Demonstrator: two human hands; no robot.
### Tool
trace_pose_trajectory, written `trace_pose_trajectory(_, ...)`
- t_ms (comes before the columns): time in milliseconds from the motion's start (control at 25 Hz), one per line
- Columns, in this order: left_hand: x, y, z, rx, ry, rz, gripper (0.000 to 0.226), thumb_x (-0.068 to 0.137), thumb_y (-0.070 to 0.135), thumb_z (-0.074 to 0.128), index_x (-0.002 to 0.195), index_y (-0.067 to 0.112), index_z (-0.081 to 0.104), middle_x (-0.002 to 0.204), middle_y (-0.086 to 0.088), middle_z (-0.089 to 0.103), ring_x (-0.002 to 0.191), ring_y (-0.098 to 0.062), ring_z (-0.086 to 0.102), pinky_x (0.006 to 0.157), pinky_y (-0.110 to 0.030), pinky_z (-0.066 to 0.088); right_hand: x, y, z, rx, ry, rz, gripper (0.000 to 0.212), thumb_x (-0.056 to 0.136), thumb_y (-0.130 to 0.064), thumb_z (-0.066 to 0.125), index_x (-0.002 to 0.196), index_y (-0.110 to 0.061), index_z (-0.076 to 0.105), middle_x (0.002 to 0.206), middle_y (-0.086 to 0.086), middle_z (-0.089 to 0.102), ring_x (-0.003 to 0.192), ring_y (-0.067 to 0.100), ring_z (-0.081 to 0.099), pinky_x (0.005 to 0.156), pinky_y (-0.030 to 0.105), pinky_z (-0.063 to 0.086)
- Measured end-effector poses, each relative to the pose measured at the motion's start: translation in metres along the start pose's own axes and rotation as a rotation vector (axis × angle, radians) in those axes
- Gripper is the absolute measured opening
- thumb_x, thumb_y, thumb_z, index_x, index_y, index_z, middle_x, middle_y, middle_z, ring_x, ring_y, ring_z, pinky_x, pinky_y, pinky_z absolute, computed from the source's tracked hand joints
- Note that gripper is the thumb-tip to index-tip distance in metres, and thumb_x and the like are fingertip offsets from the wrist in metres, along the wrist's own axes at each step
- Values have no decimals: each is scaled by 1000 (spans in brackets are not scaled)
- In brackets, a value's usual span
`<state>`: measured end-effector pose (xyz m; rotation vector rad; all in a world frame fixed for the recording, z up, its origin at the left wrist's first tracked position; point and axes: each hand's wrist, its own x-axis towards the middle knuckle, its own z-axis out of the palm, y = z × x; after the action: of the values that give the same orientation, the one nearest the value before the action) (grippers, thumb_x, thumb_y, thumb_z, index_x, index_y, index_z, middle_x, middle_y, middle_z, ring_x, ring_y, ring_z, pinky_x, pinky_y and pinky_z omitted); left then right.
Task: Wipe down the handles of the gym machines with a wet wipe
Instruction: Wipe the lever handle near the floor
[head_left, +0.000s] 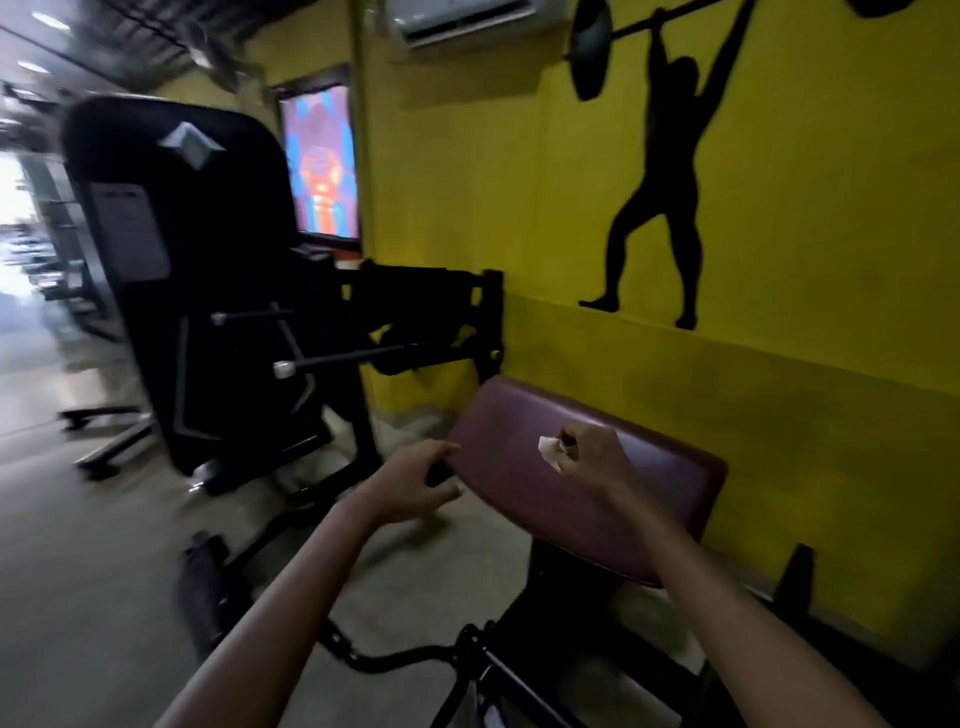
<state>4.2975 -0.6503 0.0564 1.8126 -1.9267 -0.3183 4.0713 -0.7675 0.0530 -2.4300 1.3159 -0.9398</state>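
Yellow painted wall (779, 260) behind, a slanted maroon padded rest (623, 499) in front. Left hand (410, 483) curls around the pad's left edge—fingers wrapped over a dark part. Right hand (592, 457) hovers over the pad, pinching a small crumpled white wet wipe (549, 451).

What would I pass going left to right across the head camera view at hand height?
Left hand gripping the edge of the maroon padded cushion → crumpled white wet wipe → right hand pinching the wipe over the cushion → yellow painted wall.
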Motion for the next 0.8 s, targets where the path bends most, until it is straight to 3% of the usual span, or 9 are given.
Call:
trace_pose_trajectory(120,67,-20,9,-62,-101,145,67,83,41,65,138,10,44,141,-5,47,130,-17,43,105,-27,36,10,23,-9,-87,99,159,21,82,-17,64,80,4,62,80,19,66,76,31,61,60,34,40)
trace_pose_trajectory(240,122,-23,20,-96,-206,351,84,70,59,57,134,6,50,135,-10,53,124,-21,50,100,-27,39,-7,28,-19,-156,216,342,21,85,-18,61,81,2,61,79,17,64,75,31,59,61,37,41)
trace_pose_trajectory(440,148,3,41,-159,-400,628,72,77,43,63,135,5,48,137,-12,51,123,-22,51,93,-20,36,-64,5,-36,-298,339,629,10,82,-10,58,74,-4,57,76,16,60,70,29,54,57,36,37)
trace_pose_trajectory(680,112,35,73,-217,-602,920,88,67,62,48,135,6,49,136,-9,52,124,-20,50,94,-16,32,-162,-43,-46,-432,499,901,7,77,-2,57,79,-4,63,81,20,65,76,31,60,65,35,44)
trace_pose_trajectory(800,89,33,89,-236,-681,978,71,80,45,61,136,5,47,138,-10,50,127,-21,48,99,-19,34,-198,-73,-36,-475,531,1012,6,78,-4,58,77,-7,62,79,19,64,75,31,60,65,34,45)
